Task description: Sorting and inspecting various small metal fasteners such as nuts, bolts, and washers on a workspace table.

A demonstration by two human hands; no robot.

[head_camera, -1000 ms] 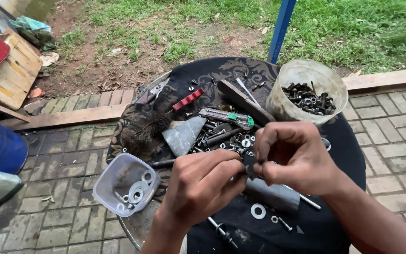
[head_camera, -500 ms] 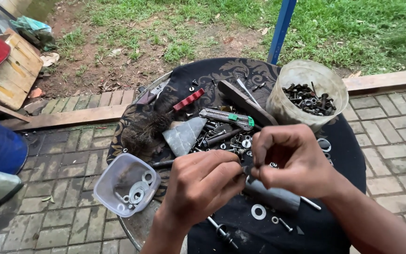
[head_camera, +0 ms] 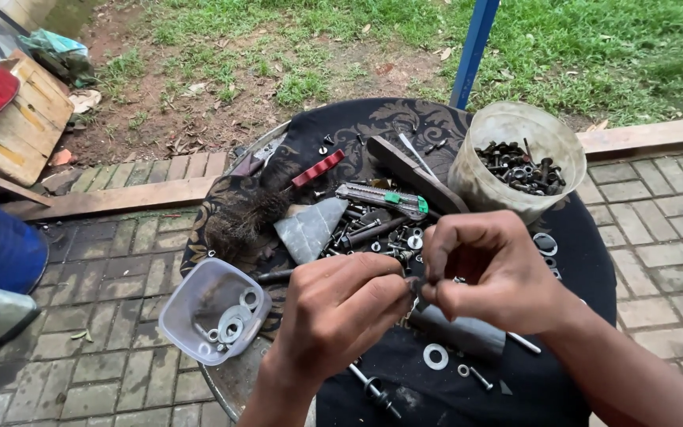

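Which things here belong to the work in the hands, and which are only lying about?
In the work:
- left hand and right hand, pinching a small dark metal part between them
- loose bolts and washers on the table

Lying about:
- utility knife
- red bar
- bucket of bolts
- clear tub of washers

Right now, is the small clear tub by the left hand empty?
Not empty: the small clear tub sits upright, lidless, with several washers inside.

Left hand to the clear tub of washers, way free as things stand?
Probably yes. The clear tub sits open-topped just left of the left hand, nothing between them. But its fingertips are pinching a small dark part with the right hand, so it is busy.
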